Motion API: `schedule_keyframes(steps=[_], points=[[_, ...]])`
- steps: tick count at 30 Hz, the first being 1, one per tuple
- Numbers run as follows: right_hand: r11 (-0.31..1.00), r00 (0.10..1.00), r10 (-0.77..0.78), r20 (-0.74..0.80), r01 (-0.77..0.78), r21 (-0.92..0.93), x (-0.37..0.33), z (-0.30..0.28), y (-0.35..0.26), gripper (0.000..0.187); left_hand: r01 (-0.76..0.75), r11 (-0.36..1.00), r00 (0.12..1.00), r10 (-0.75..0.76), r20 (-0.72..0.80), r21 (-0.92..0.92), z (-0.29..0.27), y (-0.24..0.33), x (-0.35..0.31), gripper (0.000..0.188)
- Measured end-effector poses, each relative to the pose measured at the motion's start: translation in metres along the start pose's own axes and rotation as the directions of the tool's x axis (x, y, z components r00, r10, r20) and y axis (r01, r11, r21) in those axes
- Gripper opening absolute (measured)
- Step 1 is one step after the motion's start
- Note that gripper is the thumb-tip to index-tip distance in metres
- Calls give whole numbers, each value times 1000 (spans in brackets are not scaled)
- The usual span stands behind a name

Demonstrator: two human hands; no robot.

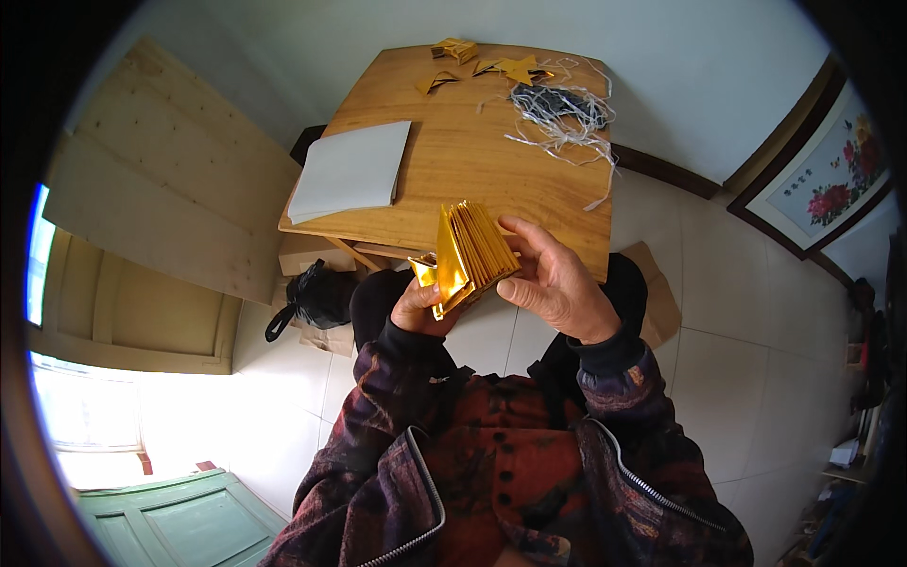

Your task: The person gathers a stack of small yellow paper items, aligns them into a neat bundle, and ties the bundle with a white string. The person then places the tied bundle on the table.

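A thick stack of folded gold foil paper (477, 248) is held up above my lap, just in front of the table's near edge. Its many pleated layers stand side by side, and a loose shiny flap (424, 270) sticks out at the left. My left hand (420, 307) grips the stack from below and the left, thumb on the foil; most of its fingers are hidden. My right hand (557, 283) curves around the stack's right end, thumb at the near side and fingers at the far side.
On the wooden table (453, 142) lie white sheets (350, 170), gold paper pieces (518, 68), a folded gold bundle (454, 49) and tangled white strings (567, 123) over something dark. A black bag (319, 295) sits on the floor at the left. Cardboard (658, 288) lies right of my knee.
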State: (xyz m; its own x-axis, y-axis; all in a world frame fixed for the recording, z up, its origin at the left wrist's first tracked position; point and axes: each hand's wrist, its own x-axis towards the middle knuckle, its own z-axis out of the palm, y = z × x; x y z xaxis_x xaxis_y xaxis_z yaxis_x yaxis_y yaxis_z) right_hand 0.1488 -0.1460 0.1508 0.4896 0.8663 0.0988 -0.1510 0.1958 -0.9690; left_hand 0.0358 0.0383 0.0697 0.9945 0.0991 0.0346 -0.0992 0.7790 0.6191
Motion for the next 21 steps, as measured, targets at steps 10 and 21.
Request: schedule_keyframes(steps=[10,21], points=[[986,992,-112,-57,103,-130,12,-21,26,88,7,933,995,30,-95,360,1,15,17,38],[841,992,-28,-125,-45,-540,74,-83,80,66,-135,294,959,280,49,946,-46,7,98,48]])
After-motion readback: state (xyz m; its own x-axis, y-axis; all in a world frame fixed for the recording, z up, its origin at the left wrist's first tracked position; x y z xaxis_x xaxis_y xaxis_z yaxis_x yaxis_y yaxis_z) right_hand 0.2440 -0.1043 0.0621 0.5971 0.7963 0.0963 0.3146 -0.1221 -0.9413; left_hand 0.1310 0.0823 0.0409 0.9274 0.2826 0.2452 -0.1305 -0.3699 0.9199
